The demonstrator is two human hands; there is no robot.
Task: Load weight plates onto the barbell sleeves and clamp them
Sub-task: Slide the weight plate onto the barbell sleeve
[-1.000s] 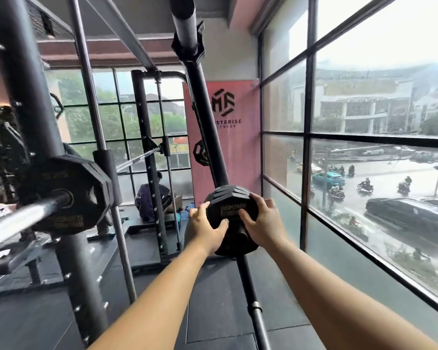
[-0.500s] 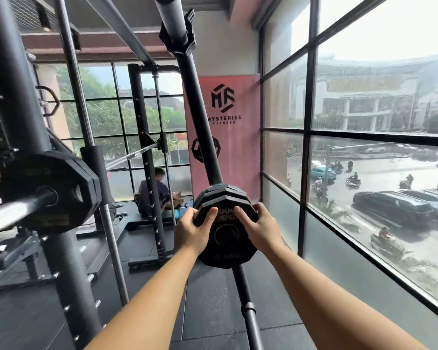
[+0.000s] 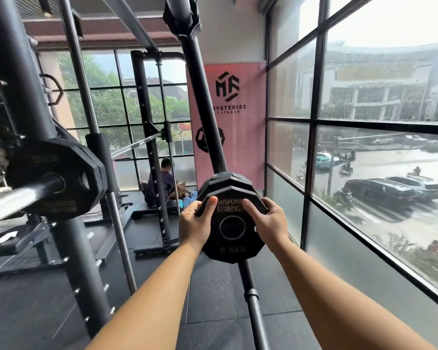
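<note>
Gym by a rain-streaked window (image 3: 379, 157), rack (image 3: 23, 102) at nine o'clock. Fetching step: both hands, left (image 3: 196, 223) and right (image 3: 268, 223), clasped on a small plate (image 3: 232, 245) (marked 2.5 kg) at centre, stack behind. Next, probably: carry to the bar (image 3: 18, 200), already holding one plate, line up hole, slide on.

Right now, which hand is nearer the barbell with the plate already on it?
Left. The left hand grips the small plate on the side facing the barbell; the right hand grips its far, window side.
</note>
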